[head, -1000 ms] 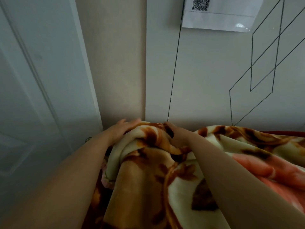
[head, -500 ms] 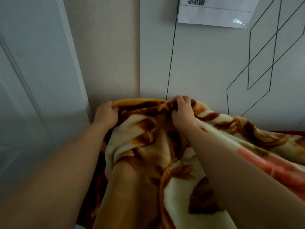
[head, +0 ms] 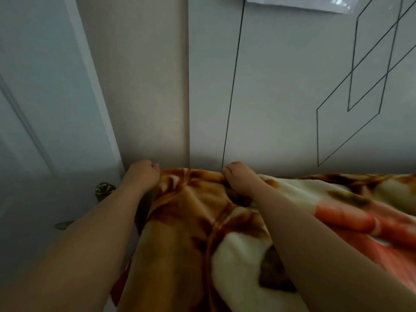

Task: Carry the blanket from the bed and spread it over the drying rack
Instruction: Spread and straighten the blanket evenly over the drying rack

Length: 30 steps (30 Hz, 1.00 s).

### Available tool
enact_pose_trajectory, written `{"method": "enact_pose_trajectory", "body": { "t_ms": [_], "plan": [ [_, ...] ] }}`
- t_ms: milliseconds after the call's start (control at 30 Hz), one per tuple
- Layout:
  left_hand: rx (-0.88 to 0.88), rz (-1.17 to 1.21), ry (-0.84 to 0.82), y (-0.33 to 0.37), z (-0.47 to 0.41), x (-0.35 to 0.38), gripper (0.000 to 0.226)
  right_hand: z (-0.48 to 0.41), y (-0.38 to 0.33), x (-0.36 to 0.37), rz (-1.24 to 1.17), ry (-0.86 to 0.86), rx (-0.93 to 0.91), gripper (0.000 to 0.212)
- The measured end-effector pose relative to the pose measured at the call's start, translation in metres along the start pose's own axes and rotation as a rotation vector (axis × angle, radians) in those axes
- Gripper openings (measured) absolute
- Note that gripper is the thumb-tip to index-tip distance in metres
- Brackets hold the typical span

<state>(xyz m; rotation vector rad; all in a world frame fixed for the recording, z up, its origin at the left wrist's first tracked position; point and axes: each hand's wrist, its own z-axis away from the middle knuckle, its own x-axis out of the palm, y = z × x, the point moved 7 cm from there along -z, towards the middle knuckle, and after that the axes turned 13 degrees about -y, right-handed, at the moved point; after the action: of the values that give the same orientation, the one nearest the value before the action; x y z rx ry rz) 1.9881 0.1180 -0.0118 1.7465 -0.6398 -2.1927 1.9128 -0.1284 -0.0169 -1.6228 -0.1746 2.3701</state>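
The blanket [head: 225, 233] fills the lower middle and right of the view, a thick fleece in cream with brown and orange leaf shapes and a salmon-pink patch toward the right. Its top edge runs along the foot of the wall [head: 270, 97], drawn fairly taut between two grips, and from there the cloth falls toward the camera in deep folds. What it lies over is hidden by the cloth itself, so I cannot tell whether a rack is under it.

The left hand [head: 143, 175] is curled into a fist on the blanket's upper left corner, fingers folded under and closed around the edge. The right hand [head: 238, 177] grips the same top edge a little farther right, its knuckles bent and fingertips tucked into the fabric, close against the wall. Both bare forearms reach in from the bottom of the view, the right one lying across the cream part of the blanket.

Behind the hands the pale wall carries thin dark lines: one near-vertical line ending just above the right hand, and overlapping diamond outlines to the upper right. The lower edge of a white sheet of paper [head: 299, 3] shows at the very top. To the left stands a white door [head: 45, 109] with a brass doorknob [head: 104, 190] beside the left forearm.
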Motion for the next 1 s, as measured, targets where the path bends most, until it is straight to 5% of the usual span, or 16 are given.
{"method": "enact_pose_trajectory", "body": {
  "t_ms": [233, 367, 467, 733, 900, 1000],
  "plan": [
    [-0.049, 0.069, -0.362, 0.018, 0.049, 0.020, 0.062, 0.016, 0.001, 0.000, -0.204, -0.024, 0.014, 0.054],
    [0.022, -0.135, -0.217, 0.030, 0.075, 0.014, 0.050, 0.035, 0.004, 0.000, -0.119, -0.002, 0.032, 0.032],
    [0.039, -0.212, -0.087, 0.041, 0.096, 0.002, 0.033, 0.058, 0.008, 0.002, -0.167, 0.040, 0.061, 0.041],
    [-0.097, -0.193, -0.456, 0.034, 0.154, 0.042, 0.043, 0.134, 0.029, 0.023, -0.049, -0.019, 0.170, 0.071],
    [-0.109, -0.237, -0.408, 0.014, 0.201, 0.055, 0.065, 0.184, 0.032, 0.038, -0.055, -0.092, 0.178, 0.074],
    [-0.128, -0.287, -0.358, 0.014, 0.245, 0.053, 0.058, 0.214, 0.038, 0.058, -0.081, -0.197, 0.179, 0.088]
  ]
}}
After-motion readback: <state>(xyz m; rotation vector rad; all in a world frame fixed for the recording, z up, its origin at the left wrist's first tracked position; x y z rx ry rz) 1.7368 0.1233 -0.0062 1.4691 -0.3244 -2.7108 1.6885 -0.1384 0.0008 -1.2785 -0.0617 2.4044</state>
